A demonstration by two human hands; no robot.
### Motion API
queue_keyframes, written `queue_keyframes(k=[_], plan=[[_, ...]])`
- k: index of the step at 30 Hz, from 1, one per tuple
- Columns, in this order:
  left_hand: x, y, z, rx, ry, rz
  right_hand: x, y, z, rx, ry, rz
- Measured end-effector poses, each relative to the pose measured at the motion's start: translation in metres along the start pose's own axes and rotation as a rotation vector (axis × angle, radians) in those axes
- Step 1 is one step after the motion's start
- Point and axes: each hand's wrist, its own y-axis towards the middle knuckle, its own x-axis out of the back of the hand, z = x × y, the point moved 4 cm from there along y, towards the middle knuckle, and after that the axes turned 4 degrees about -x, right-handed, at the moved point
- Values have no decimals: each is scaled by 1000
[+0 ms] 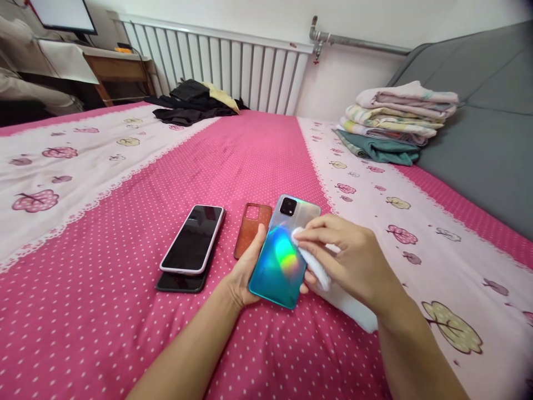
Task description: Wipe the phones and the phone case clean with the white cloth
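A shiny blue-green smartphone (277,264) lies back side up in my left hand (245,269), tilted, its camera block at the far end. My left thumb grips one long edge and fingertips show at the opposite edge. My right hand (353,255) pinches a white cloth (314,266) against the right side of the phone's back; more of the cloth hangs below the hand. Just left of the phone, a brown phone case (250,228) rests on the bed, partly hidden by my left thumb. Farther left, a white-edged phone (194,239) sits on top of a black phone (179,282).
A pink dotted bedspread (258,150) spreads under everything. Dark clothes (191,103) lie at its far edge before a white radiator (225,61). Folded bedding (400,119) is stacked at right by a grey headboard (491,122). A person (33,83) sits by a desk (112,69) with a monitor (64,14).
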Motion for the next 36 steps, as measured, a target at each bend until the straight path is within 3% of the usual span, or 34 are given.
queue_keyframes(k=[3,5,13,19,23,28,30,33,36], plan=[[3,0,-2,-52,-25,-87,-9,-4,9,25,49,226],[2,0,-2,-67,-28,-93,-11,-6,11,36,38,229],[-5,1,10,115,103,98,12,-1,-8,-39,-118,-332],[-4,1,12,134,129,90,14,0,-10,-57,-169,-449],[-3,1,9,117,106,55,3,-1,-5,-92,-112,-355],[2,0,4,39,59,-88,-20,-4,11,-13,-3,0],[5,-1,3,11,24,-181,-27,-6,16,17,-18,74],[7,-2,3,-1,28,-257,-31,-7,18,31,-48,18],[7,0,5,2,85,-240,-27,-6,13,18,-73,-177]])
